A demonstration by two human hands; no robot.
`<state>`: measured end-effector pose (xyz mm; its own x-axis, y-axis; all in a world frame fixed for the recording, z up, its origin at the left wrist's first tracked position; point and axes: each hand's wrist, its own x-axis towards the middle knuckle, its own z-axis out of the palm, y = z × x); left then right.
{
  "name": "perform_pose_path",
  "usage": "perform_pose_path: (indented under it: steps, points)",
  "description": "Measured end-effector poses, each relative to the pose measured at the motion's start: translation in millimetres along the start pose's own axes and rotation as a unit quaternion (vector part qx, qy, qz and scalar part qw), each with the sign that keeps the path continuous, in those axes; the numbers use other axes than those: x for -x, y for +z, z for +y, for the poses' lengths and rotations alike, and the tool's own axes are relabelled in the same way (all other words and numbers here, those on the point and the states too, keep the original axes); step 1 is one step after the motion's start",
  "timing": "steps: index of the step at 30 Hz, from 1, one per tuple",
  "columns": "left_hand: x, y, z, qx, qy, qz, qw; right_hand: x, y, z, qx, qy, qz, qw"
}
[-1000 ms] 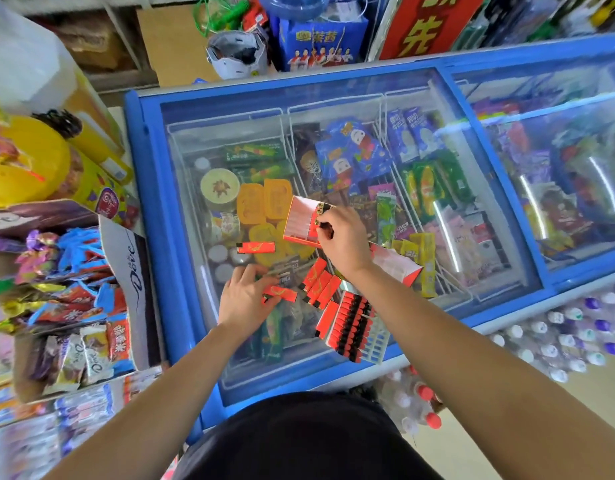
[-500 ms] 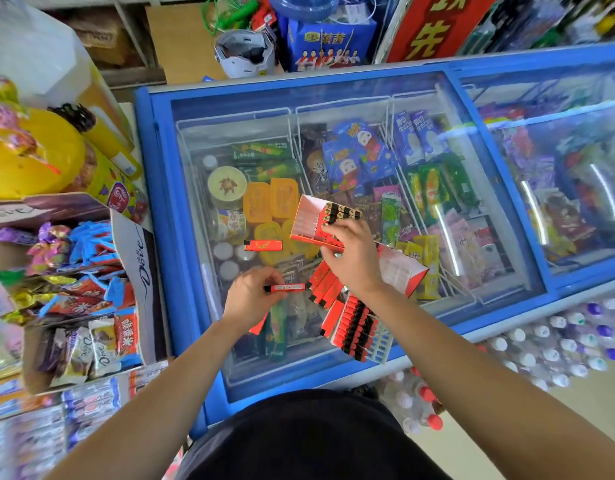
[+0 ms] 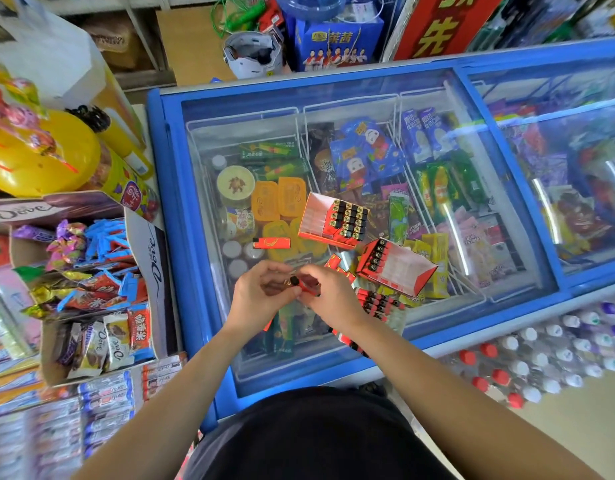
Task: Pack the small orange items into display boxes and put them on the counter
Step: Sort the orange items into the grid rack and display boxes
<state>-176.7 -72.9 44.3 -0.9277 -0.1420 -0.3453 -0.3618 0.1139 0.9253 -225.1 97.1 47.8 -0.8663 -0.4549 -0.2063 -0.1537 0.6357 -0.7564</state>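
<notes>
A blue chest freezer (image 3: 167, 237) with a sliding glass lid fills the middle, with ice-cream packets (image 3: 364, 150) in wire baskets beneath the glass. To the left are an open Dove carton (image 3: 153, 258) of wrapped chocolates and a yellow lollipop tub (image 3: 56, 161). Capped bottles (image 3: 541, 355) lie lower right. Behind the freezer stand a white helmet (image 3: 254, 53) and a red sign (image 3: 437, 26).

Bare freezer glass (image 3: 250, 133) beyond the lone orange item (image 3: 271, 242), two display boxes (image 3: 316, 216) crowding right, Dove carton (image 3: 153, 258) walling left

A blue-framed glass-topped chest freezer (image 3: 167, 220) fills the shop. Capped plastic bottles (image 3: 541, 355) crowd the pale floor (image 3: 576, 445) beside it.
</notes>
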Motion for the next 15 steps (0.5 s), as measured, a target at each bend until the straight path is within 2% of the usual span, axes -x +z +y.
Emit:
perform_pose_path:
  steps: [3, 7, 10, 15]
  points:
    - [3, -6, -14, -0.093, -0.002, 0.023, 0.995, 3, -5, 1, -0.010, 0.033, 0.022, 0.999]
    - [12, -19, -44, -0.247, -0.028, 0.060, 0.967, -1, -23, 6, -0.011, 0.056, 0.068, 0.996]
    - [20, -22, -61, -0.319, -0.011, 0.062, 0.946, -10, -39, 11, -0.021, 0.054, 0.109, 0.992]
    - [26, -19, -71, -0.378, -0.060, 0.059, 0.922, -35, -57, 18, -0.009, 0.046, 0.152, 0.987]
